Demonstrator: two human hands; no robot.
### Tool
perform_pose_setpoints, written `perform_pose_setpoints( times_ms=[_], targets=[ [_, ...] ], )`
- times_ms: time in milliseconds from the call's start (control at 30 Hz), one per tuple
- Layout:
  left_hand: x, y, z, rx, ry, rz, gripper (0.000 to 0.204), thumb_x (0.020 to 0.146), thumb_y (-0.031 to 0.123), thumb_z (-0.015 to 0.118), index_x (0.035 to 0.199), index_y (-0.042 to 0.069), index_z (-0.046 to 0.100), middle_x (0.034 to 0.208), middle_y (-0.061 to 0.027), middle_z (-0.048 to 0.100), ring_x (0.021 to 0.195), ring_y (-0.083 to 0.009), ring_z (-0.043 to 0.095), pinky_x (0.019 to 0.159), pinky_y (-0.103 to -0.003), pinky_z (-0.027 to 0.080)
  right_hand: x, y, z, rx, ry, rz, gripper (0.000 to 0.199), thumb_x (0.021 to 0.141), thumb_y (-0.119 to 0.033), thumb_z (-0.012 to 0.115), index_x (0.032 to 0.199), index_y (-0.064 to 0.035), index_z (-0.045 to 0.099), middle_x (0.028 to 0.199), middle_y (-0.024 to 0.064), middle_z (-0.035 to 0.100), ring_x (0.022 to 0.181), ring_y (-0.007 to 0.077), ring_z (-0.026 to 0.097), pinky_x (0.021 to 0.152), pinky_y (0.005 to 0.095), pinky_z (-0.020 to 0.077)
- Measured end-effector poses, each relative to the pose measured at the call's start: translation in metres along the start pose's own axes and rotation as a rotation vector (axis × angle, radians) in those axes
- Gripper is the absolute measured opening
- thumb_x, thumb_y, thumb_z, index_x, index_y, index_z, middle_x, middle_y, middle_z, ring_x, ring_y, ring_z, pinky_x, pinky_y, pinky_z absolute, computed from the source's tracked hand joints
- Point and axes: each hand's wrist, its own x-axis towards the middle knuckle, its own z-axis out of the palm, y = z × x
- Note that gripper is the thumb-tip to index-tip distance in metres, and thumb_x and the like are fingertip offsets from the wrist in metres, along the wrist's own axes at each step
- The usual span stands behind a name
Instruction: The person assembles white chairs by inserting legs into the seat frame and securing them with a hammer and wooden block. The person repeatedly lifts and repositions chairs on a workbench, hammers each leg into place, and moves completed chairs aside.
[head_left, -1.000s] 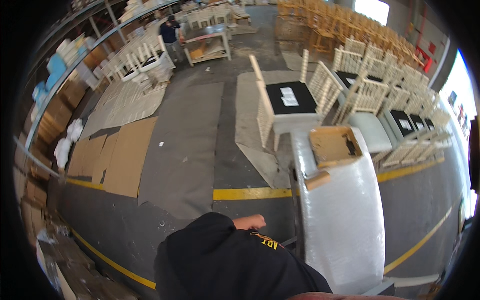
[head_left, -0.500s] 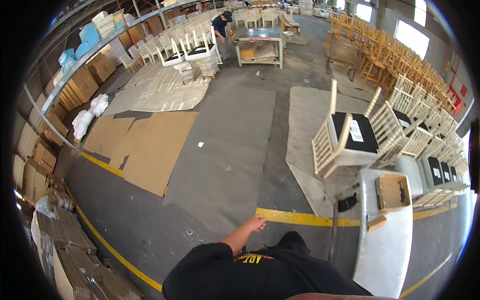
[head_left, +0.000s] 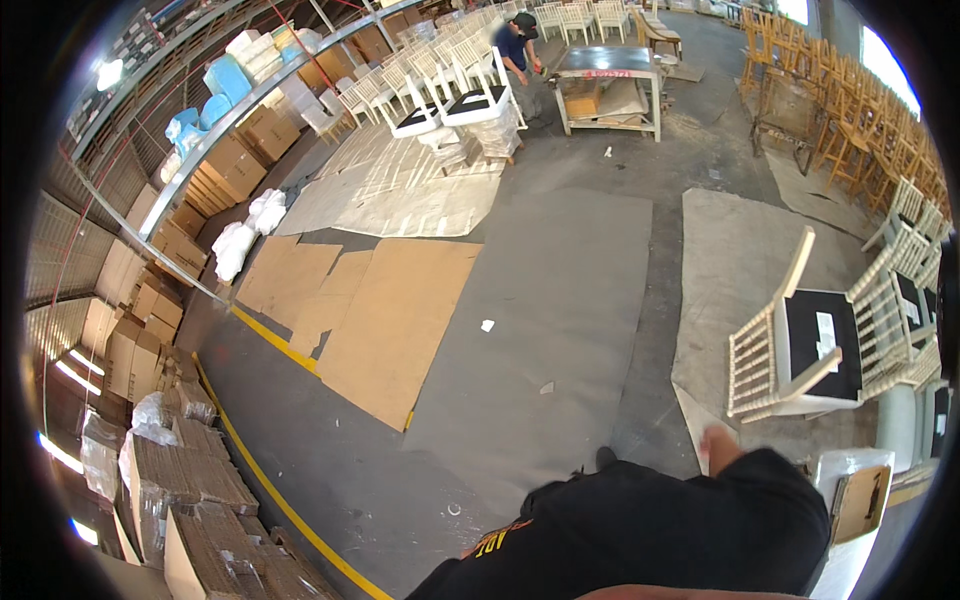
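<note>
My right hand (head_left: 718, 446) comes out of a black short sleeve at the lower right, over the edge of a pale floor sheet (head_left: 712, 290). Motion smears its fingers, so whether it is closed or holds anything does not show. The nearest piece is a cream chair (head_left: 790, 395) with turned spindles and a black seat underside bearing a white label, lying legs up. It stands apart from my hand. Beside my right arm is a wrapped white surface with an open cardboard box (head_left: 862, 503). My left hand is out of view.
Flattened brown cardboard (head_left: 400, 320) and a grey sheet (head_left: 560, 280) cover the floor ahead. Stacked cardboard (head_left: 190, 470) lines the left. A co-worker (head_left: 515, 45) stands by wrapped white chairs (head_left: 480, 110) and a worktable (head_left: 605, 62). Wooden chair frames (head_left: 860, 120) crowd the far right.
The view has turned left, so the scene slides rightward. My left hand has left the picture, and my right hand has come into it at the lower right.
</note>
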Motion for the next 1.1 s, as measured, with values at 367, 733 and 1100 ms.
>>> perform_pose_setpoints(
  times_ms=[367,733,1100],
  targets=[
    [0.082,0.290,-0.021,0.315,-0.043,0.347,0.024,0.101,0.026,0.054,0.097,0.006,0.067,0.089,-0.0074,0.069,0.074,-0.0204,0.066,0.058,-0.039,0.055,-0.173,-0.410,0.494,-0.459,-0.709,-0.887,0.025,0.099,-0.027,0.061,0.114,-0.0082,0.066,0.098,0.0066,0.071,0.073,0.0154,0.069,0.060,0.0332,0.0543],
    [0.200,0.761,-0.097,0.446,-0.214,0.419,0.018,0.102,0.013,0.053,0.099,0.002,0.067,0.081,-0.0091,0.068,0.062,-0.0209,0.065,0.051,-0.035,0.055,0.039,-0.368,0.334,-1.400,-0.432,-0.828,0.030,0.089,-0.033,0.073,0.110,-0.0104,0.072,0.098,0.0066,0.071,0.080,0.0307,0.071,0.066,0.0436,0.0532],
    [0.225,1.122,-0.028,1.137,-0.044,1.814,0.017,0.095,0.026,0.064,0.100,0.011,0.071,0.095,-0.0096,0.073,0.089,-0.0293,0.072,0.074,-0.050,0.060,0.082,-0.587,0.495,-1.122,-0.300,-0.649,0.038,0.102,-0.033,0.056,0.111,0.0006,0.072,0.108,0.0254,0.071,0.107,0.0443,0.067,0.088,0.0530,0.0509]
  ],
)
